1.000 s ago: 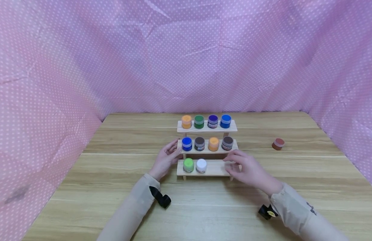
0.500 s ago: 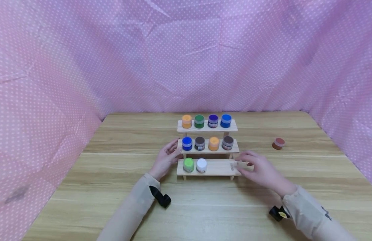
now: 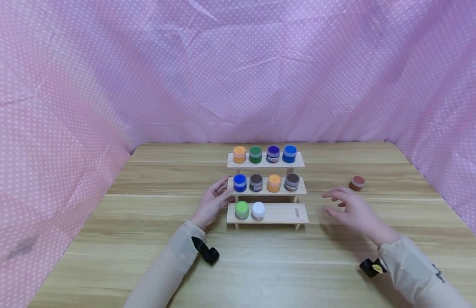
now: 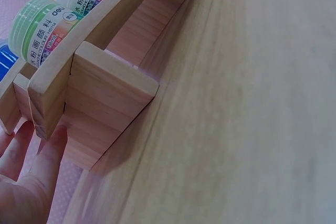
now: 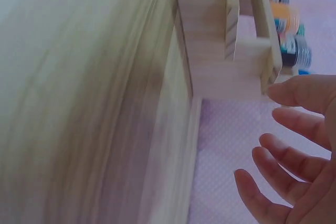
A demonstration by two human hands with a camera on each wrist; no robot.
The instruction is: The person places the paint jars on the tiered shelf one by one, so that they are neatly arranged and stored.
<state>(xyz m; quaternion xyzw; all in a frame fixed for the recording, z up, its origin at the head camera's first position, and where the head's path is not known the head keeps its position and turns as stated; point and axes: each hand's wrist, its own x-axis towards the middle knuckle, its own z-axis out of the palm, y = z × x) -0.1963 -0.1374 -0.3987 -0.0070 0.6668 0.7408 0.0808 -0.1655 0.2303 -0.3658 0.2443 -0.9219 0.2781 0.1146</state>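
Note:
A three-tier wooden display stand [image 3: 278, 214] stands mid-table. My left hand [image 3: 212, 203] holds its left end, thumb and fingers at the middle tier. In the left wrist view, fingers [image 4: 50, 163] meet the board ends. My right hand [image 3: 353, 211] is apart from the stand, over the table to its right, fingers spread and holding nothing. Just beyond it lies a brown-red paint jar [image 3: 356, 183], seemingly tilted. On the bottom tier, a light green paint jar [image 3: 242, 210] and a white paint jar [image 3: 258, 211] occupy the left half.
Several paint jars fill the middle tier, including a blue jar [image 3: 239, 183] and an orange jar [image 3: 274, 183]. The top tier bears more, among them a green jar [image 3: 255, 155]. Pink dotted cloth [image 3: 238, 85] hangs behind the wooden table [image 3: 165, 171].
My right hand has moved right, from the bottom tier's right end out over the table near the brown-red jar. The left hand has stayed at the stand.

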